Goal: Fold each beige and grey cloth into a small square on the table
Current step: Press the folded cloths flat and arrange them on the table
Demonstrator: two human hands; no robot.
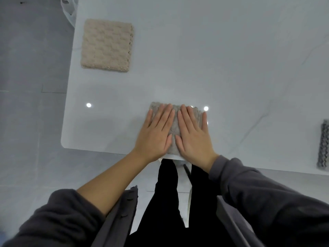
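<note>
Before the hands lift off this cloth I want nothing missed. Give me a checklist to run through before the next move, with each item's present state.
1. Both hands flat on the cloth: ok. The left hand and right hand lie palm down on the grey-beige cloth.
2. Cloth fully on the table: cannot tell; its near edge sits at the table's edge, under the hands.
3. Cloth folded to a small square: cannot tell, the hands cover most of it.
4. Beige folded cloth set aside: ok, it lies square at the far left.
5. Dark grey cloth done: cannot tell, the picture's right edge cuts it off.
</note>
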